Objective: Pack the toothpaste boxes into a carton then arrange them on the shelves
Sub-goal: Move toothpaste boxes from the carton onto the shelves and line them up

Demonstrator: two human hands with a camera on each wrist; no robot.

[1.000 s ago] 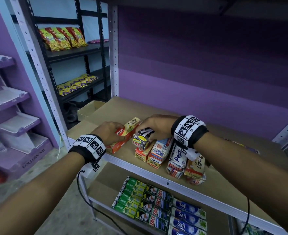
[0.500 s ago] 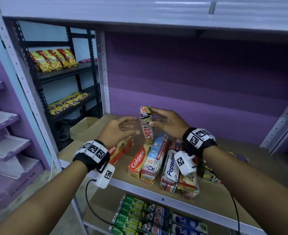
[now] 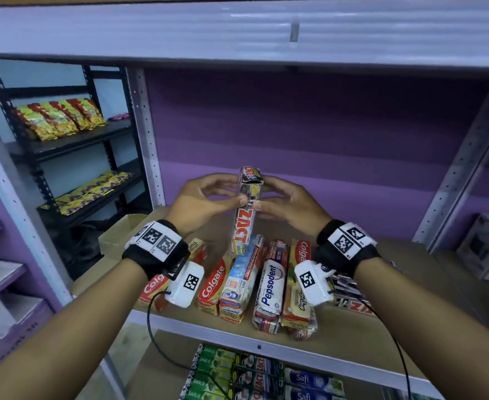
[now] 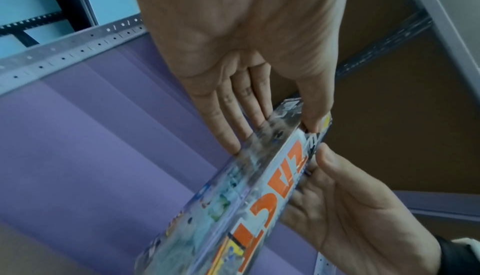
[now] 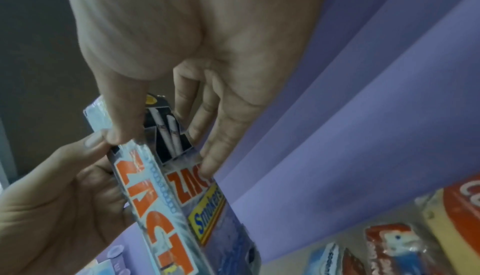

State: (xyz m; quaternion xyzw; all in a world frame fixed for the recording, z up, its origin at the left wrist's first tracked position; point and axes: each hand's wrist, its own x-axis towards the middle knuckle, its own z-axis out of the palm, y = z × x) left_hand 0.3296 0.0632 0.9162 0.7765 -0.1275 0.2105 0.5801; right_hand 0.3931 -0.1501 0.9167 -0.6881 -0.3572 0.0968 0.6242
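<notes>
A ZACT toothpaste box (image 3: 244,220) stands upright in the air above the shelf board (image 3: 353,336), its top flap end up. My left hand (image 3: 223,194) pinches its upper part from the left with thumb and fingers. From the right, my right hand (image 3: 269,197) grips the same end. The left wrist view shows the left hand (image 4: 280,127) on the ZACT box (image 4: 259,197). In the right wrist view the right hand (image 5: 163,148) holds the ZACT box (image 5: 155,207). Under the hands lie Colgate boxes (image 3: 213,284), a Pepsodent box (image 3: 270,293) and others.
A small open carton (image 3: 119,235) sits at the shelf's left end. The lower shelf holds rows of toothpaste boxes (image 3: 252,376). A black rack with snack packets (image 3: 61,119) stands to the left, a shelf lip (image 3: 237,39) overhead, and a purple wall behind.
My right hand lifted the ZACT box off the pile and stood it upright. My left hand left the Colgate box and took hold of the ZACT box too. The head view tilted upward.
</notes>
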